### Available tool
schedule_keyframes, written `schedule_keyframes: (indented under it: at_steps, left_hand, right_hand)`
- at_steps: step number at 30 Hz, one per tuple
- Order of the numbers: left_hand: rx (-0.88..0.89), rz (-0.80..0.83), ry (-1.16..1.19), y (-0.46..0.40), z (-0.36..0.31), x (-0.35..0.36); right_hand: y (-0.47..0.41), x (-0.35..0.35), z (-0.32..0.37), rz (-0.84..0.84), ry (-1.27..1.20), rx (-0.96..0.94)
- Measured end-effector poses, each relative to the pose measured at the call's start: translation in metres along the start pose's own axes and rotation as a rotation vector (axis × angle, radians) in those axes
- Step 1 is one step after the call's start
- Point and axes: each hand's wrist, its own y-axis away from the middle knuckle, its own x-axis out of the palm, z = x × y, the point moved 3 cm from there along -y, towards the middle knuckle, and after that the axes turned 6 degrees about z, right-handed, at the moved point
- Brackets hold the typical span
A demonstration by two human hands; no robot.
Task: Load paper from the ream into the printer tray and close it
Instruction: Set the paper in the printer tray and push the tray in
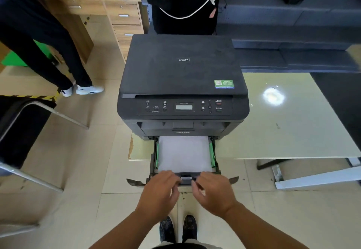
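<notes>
A black printer (181, 73) stands on a pale table. Its paper tray (154, 159) is pulled out toward me, with a stack of white paper (184, 155) lying flat between green side guides. My left hand (162, 190) and my right hand (213, 192) rest side by side at the tray's front edge, fingers loosely curled over the front panel, on either side of a small grey tab (186, 178). Neither hand holds paper. No ream is in view.
The pale table (283, 123) stretches out to the right of the printer. A black chair with metal legs (23, 131) stands at left. A person's legs (58, 57) are at the back left by a wooden desk (125, 20). My feet (177, 229) are below.
</notes>
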Motion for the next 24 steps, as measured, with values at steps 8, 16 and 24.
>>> schedule_keyframes:
  at_steps: [8,16,24]
  left_hand:
    - [-0.165,0.114,-0.046,0.029,0.01,0.042]
    - [-0.225,0.121,-0.156,0.024,0.021,0.034]
    - [-0.254,0.053,-0.22,-0.025,0.028,0.005]
  right_hand:
    - [0.022,0.033,0.004,0.312,0.142,0.072]
    - [0.02,0.037,-0.002,0.471,0.193,0.137]
    - [-0.034,0.025,-0.023,0.396,0.18,0.224]
